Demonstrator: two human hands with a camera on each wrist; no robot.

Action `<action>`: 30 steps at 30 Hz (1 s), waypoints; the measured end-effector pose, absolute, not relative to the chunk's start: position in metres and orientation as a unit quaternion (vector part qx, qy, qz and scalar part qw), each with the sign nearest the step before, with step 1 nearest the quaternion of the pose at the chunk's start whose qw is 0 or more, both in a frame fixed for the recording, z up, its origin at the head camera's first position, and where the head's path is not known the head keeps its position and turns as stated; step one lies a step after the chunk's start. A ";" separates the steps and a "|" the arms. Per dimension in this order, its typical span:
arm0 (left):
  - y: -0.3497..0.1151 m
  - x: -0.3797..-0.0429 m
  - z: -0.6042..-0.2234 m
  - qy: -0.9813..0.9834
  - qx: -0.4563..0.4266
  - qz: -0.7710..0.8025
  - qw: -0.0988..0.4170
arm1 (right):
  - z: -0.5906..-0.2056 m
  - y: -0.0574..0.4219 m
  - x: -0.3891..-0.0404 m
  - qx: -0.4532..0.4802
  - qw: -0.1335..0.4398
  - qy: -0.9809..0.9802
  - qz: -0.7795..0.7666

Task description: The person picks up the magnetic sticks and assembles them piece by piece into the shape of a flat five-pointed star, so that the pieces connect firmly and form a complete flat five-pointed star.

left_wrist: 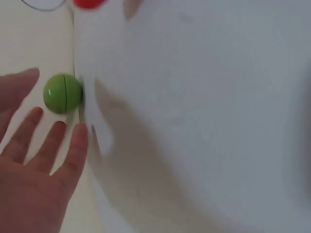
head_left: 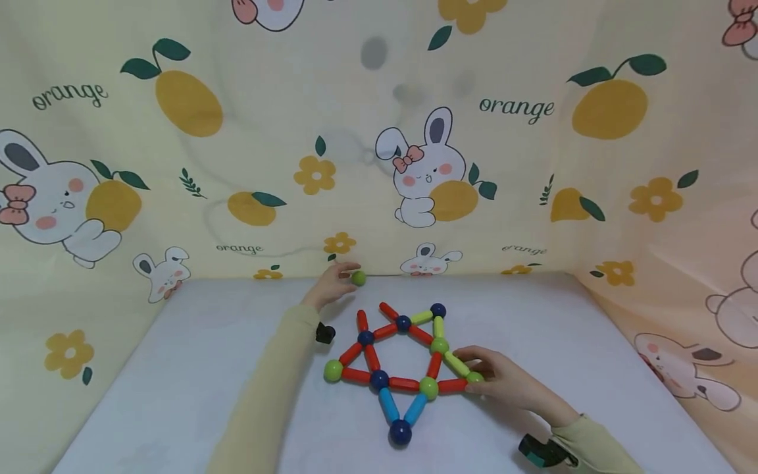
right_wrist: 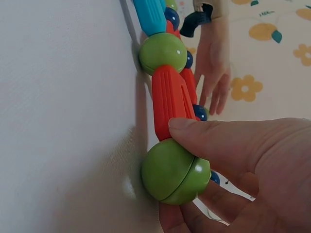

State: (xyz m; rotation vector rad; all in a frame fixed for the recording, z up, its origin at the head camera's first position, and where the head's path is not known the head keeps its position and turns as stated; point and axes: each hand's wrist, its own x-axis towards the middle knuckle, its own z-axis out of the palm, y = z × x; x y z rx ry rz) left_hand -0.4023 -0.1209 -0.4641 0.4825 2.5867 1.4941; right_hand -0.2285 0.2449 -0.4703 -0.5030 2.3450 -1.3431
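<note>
My left hand (head_left: 333,284) reaches to the back edge of the table beside a loose green ball (head_left: 358,278). In the left wrist view its fingers are spread and fairly straight, with a gap between them and the ball (left_wrist: 63,93). My right hand (head_left: 509,382) pinches a green ball (right_wrist: 170,172) at the right corner of a star-like frame, the thumb reaching onto the red rod (right_wrist: 167,99) joined to it. The frame joins red, yellow-green and blue rods with green and dark blue balls. Two red rods (head_left: 362,320) at its back stick out with free ends.
The frame lies on a white table (head_left: 195,368), its dark blue ball (head_left: 400,432) nearest me. A cream curtain (head_left: 343,118) printed with rabbits and oranges hangs along the back and sides. Both wrists wear black cameras (head_left: 547,451).
</note>
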 end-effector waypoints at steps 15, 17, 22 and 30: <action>-0.106 -0.392 -0.477 0.880 0.133 0.451 0.060 | -0.470 0.241 -0.225 -0.183 0.197 0.833 -0.483; -0.107 -0.390 -0.476 0.877 0.131 0.458 0.057 | -0.469 0.241 -0.225 -0.185 0.194 0.835 -0.482; -0.111 -0.385 -0.471 0.857 0.110 0.499 0.072 | -0.467 0.242 -0.225 -0.187 0.190 0.840 -0.472; -0.119 -0.378 -0.471 0.814 0.074 0.560 0.133 | -0.467 0.242 -0.226 -0.180 0.185 0.846 -0.467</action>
